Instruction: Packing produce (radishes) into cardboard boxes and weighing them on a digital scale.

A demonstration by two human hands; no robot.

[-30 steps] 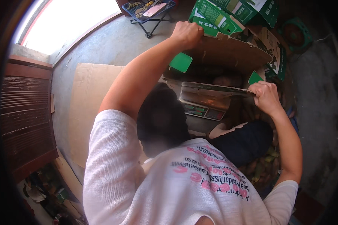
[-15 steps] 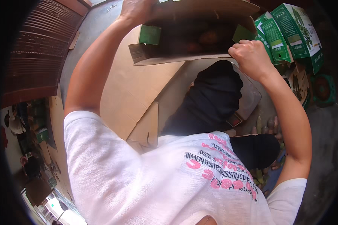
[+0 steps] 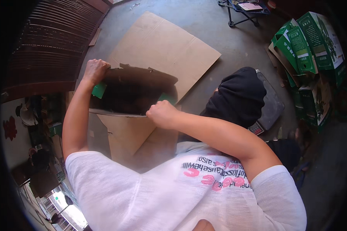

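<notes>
Cardboard box (image 3: 133, 92) up at chest height, open and tilted, dark inside, green patches showing at its ends, held over the flat cardboard sheet (image 3: 162, 46) on the concrete floor (image 3: 235, 42). Left hand (image 3: 94, 71) curled tight on the far upper corner, fingers wrapped over the torn rim. Right hand (image 3: 162, 113) balled into a fist on the near edge, clamped on the flap. Best handled by keeping both grips level and even, so the contents stay put, and by steering clear of the crouching person in the black hood (image 3: 239, 96) just beside. Grey platform scale (image 3: 271, 102) behind that person, green cartons (image 3: 308, 46) stacked well apart at right.
</notes>
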